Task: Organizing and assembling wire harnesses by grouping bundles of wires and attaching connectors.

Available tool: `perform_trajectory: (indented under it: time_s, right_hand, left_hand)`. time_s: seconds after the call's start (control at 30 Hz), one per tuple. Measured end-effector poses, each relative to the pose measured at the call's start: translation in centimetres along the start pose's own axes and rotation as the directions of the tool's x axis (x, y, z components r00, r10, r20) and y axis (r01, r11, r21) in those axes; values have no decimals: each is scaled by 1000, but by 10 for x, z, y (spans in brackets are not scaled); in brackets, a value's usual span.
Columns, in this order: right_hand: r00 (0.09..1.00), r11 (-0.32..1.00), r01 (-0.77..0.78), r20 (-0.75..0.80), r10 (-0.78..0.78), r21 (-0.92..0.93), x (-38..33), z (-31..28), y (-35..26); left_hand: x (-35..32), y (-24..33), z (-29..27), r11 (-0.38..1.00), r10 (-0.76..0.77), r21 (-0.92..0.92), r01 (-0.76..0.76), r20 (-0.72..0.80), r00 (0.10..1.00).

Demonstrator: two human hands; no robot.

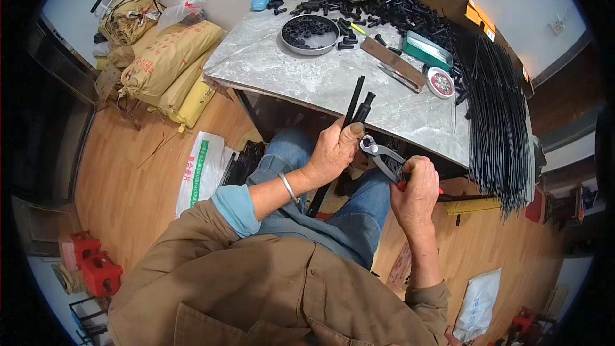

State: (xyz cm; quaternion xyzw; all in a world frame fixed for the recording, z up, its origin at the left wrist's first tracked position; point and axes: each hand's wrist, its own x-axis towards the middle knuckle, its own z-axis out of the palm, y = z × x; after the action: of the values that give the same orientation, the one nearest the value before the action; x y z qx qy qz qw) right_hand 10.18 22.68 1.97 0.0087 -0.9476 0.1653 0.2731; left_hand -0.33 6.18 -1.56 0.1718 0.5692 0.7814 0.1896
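My left hand [334, 150] is closed around slim black rods [355, 97] and a thicker black stepped tube [364, 109], all pointing up and away over the near table edge. Closed on the handles of metal pincers [384, 159], my right hand [418, 193] holds them just right of the left thumb. The red grips show in part beside its fingers. At the lower end of the black pieces sit the pincers' rounded jaws, close to my left thumb; whether they bite on anything is too small to tell. Both hands are above my lap.
On the grey marbled table [256, 57] are a round metal pan [310, 50] of small black parts, a heap of black fittings [403, 9], a green box [426, 52], a brown bar [394, 64], a small round tin [441, 83] and long black rods [500, 128]. Sacks [173, 64] stand left.
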Motion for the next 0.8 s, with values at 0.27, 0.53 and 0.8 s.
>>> perform_trajectory:
  time_s: [0.27, 0.53, 0.8]
  right_hand:
    - [997, 994, 74, 42, -71, -81, 3, -8, -1]
    - [482, 112, -871, 876, 13, 478, -17, -14, 3]
    - [748, 547, -615, 640, 178, 567, -24, -29, 7]
  left_hand:
    - [-1, -2, 1, 1000, 10, 15, -9, -19, 1000]
    - [-5, 4, 5, 990, 77, 114, -85, 70, 995]
    - [-8, 6, 1, 998, -28, 65, 21, 112, 993]
